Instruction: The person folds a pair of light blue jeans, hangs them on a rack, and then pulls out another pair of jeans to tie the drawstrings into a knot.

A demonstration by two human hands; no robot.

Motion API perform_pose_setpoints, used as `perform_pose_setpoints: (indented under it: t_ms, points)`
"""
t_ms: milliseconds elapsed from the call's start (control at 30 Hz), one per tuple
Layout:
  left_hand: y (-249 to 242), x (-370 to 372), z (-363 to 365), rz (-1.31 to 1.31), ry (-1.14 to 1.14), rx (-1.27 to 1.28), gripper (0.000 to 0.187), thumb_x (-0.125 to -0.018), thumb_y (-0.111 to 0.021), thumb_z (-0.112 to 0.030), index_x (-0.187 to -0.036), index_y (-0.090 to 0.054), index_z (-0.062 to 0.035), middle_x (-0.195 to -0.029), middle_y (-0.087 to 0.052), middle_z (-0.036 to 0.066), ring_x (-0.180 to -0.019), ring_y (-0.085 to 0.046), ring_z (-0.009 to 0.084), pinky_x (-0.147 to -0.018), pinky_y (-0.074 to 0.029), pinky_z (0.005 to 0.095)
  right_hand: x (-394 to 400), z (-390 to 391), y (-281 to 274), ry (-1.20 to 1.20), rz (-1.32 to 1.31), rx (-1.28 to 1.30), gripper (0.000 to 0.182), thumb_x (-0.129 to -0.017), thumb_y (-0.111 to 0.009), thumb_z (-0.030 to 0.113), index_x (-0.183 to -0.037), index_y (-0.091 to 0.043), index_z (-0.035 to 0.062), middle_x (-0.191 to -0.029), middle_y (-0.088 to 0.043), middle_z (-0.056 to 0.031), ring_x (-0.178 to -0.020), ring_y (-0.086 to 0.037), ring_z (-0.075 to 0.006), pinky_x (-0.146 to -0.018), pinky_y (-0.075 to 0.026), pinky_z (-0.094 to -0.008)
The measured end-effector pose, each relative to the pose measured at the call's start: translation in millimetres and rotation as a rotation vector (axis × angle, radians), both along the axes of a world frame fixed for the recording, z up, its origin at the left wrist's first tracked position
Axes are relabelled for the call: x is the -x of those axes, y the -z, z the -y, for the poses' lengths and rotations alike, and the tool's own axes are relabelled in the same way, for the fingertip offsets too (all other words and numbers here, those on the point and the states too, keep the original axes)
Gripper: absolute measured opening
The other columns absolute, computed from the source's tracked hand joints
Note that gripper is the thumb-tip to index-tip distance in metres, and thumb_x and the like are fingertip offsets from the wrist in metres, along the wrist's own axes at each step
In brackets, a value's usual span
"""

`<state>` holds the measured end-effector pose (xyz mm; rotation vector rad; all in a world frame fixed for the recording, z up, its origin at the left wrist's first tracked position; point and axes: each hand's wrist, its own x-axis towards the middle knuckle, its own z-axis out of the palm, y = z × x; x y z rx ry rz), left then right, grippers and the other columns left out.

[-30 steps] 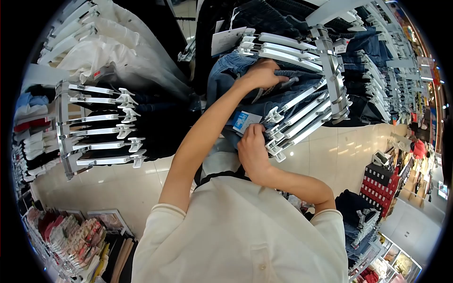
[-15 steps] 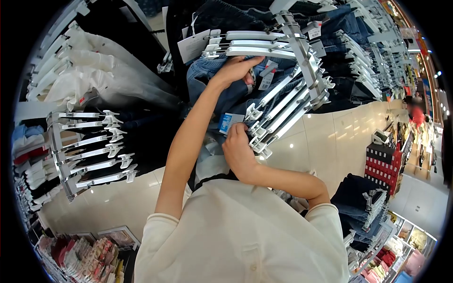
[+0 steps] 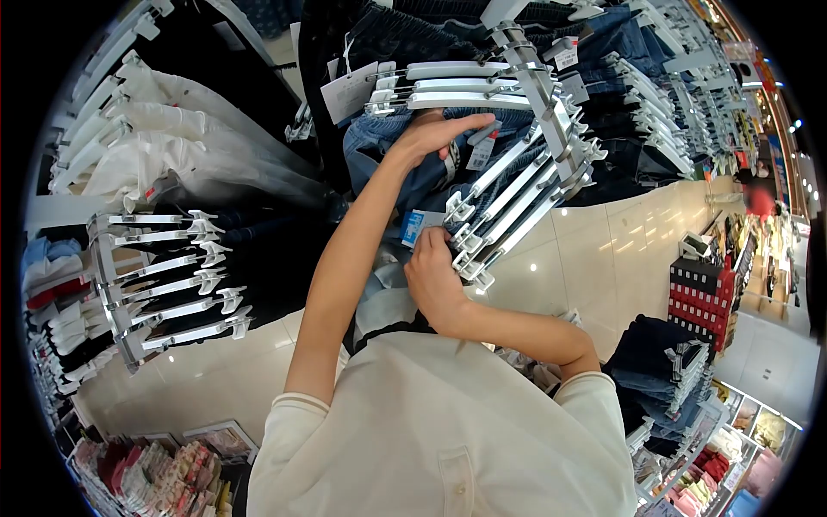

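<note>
My left hand (image 3: 437,138) reaches in among blue jeans (image 3: 370,142) hanging under white clip hangers (image 3: 469,86). Its thumb points right beside a white price tag (image 3: 483,152), and part of the fingers is hidden by the denim and hangers. Lower down, my right hand (image 3: 432,263) has its fingers curled at the edge of dark garments, next to slanted white hangers (image 3: 508,202). A blue and white label (image 3: 413,227) hangs just above its fingers. What the right fingers hold is hidden. Both sets of hangers hang from a metal rail (image 3: 544,95).
White garments (image 3: 172,133) hang at the upper left, above a rail of white hangers (image 3: 185,280) with black clothes. Folded dark jeans (image 3: 646,353) and red and black boxes (image 3: 693,297) stand at the right. Patterned clothes (image 3: 164,474) lie at the lower left.
My left hand has turned slightly, with its thumb now stretched further right. The hangers above it have shifted a little downward. My right hand has hardly moved.
</note>
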<state>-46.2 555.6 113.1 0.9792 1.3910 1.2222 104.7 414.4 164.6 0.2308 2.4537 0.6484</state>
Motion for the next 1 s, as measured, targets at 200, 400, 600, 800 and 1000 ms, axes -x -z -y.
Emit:
perform_pose_setpoints:
  t_ms: [200, 400, 600, 800, 1000]
  points:
    - [4.5, -1.3, -2.5, -0.053, -0.001, 0.055, 0.078, -0.07, -0.083, -0.055, -0.118, -0.068, 0.0049, -0.102, -0.071, 0.017, -0.042, -0.046, 0.0043, -0.038, -0.037, 0.0165, 0.1, 1.1, -0.3, 0.001, -0.02, -0.004, 0.031, -0.093, -0.052, 0.021, -0.096, -0.077, 0.0045, -0.097, -0.067, -0.0147, -0.096, -0.055, -0.0299, -0.088, -0.037, -0.0432]
    - [3.1, 0.8, -1.2, 0.044, 0.003, 0.072, 0.074, -0.068, -0.084, -0.048, -0.117, -0.067, 0.0048, -0.101, -0.068, 0.015, -0.05, -0.051, 0.0085, -0.039, -0.037, 0.0205, 0.2, 2.2, 4.2, 0.016, -0.032, -0.012, 0.031, -0.093, -0.051, 0.021, -0.096, -0.077, 0.0033, -0.096, -0.068, -0.0157, -0.096, -0.055, -0.0305, -0.088, -0.037, -0.043]
    - [4.9, -2.5, -1.4, 0.035, -0.032, 0.1, 0.067, -0.072, -0.08, -0.046, -0.117, -0.068, 0.0028, -0.098, -0.068, 0.013, -0.049, -0.05, 0.0087, -0.04, -0.038, 0.0217, 0.2, 2.4, 1.8, 0.01, -0.041, -0.009, 0.031, -0.092, -0.051, 0.021, -0.097, -0.077, 0.0034, -0.097, -0.067, -0.0157, -0.096, -0.055, -0.0305, -0.088, -0.037, -0.0429]
    - [4.1, -4.6, -1.0, 0.058, -0.063, 0.118, 0.063, -0.075, -0.077, -0.043, -0.116, -0.066, 0.0044, -0.092, -0.068, 0.011, -0.046, -0.05, 0.0086, -0.04, -0.039, 0.0219, 3.6, 5.4, 4.3, 0.054, 0.043, 0.0, 0.031, -0.093, -0.055, 0.022, -0.111, -0.074, 0.0062, -0.106, -0.069, -0.012, -0.104, -0.058, -0.0324, -0.097, -0.034, -0.0501]
    - [0.2, -4.8, -0.3, 0.097, -0.056, 0.129, 0.056, -0.077, -0.076, -0.037, -0.114, -0.066, 0.0045, -0.081, -0.066, 0.008, -0.042, -0.049, 0.0086, -0.04, -0.04, 0.0219, 2.2, 5.0, 2.2, 0.043, 0.032, 0.002, 0.03, -0.093, -0.054, 0.02, -0.11, -0.074, 0.0062, -0.105, -0.069, -0.0115, -0.103, -0.058, -0.0325, -0.097, -0.034, -0.0501]
